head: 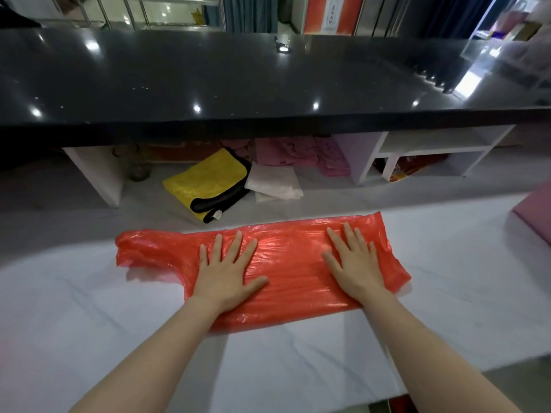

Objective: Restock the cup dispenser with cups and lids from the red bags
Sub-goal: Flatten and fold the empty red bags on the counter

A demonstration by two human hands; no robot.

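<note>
White counter (447, 263) held a flattened red bag (292, 281); left hand (229, 272) and right hand (356, 263) pressed on it, fingers spread flat, gripping nothing. Yellow cloth (202, 183) lay behind.

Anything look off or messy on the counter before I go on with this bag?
Nothing spilled or damaged. The red bag lies flat on the white counter under both open hands, left and right. Behind it, a yellow cloth and a white cloth lie loosely folded, slightly askew.
</note>
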